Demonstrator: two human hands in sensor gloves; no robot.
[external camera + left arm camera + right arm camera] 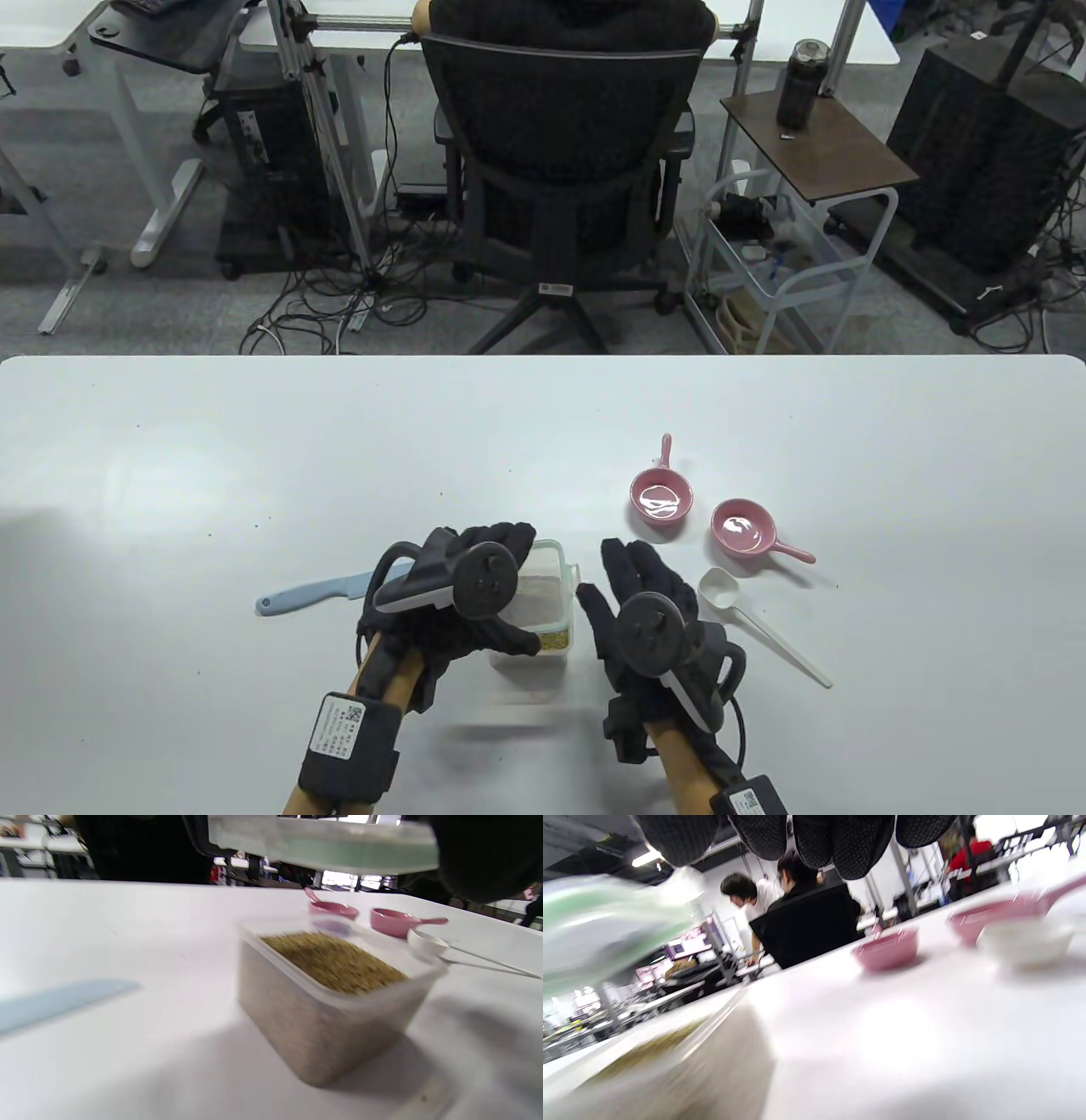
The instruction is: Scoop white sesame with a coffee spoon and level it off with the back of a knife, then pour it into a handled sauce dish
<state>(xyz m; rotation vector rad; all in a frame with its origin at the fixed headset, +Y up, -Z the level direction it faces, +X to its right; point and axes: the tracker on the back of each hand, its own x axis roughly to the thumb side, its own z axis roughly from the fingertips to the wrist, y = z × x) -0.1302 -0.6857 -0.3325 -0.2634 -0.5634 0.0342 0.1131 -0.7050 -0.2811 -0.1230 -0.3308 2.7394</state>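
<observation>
A clear plastic container of sesame stands near the table's front edge. My left hand grips its translucent lid, lifted just above the box; in the left wrist view the lid hangs over the seeds. My right hand is just right of the container, fingers straight and holding nothing, thumb close to the lid's edge. The white coffee spoon lies to its right. A light blue knife lies left of my left hand. Two pink handled sauce dishes sit behind the spoon.
The white table stretches wide to the left and back. Beyond its far edge stand a black office chair, a small cart and cables on the floor. People sit at desks in the background of the right wrist view.
</observation>
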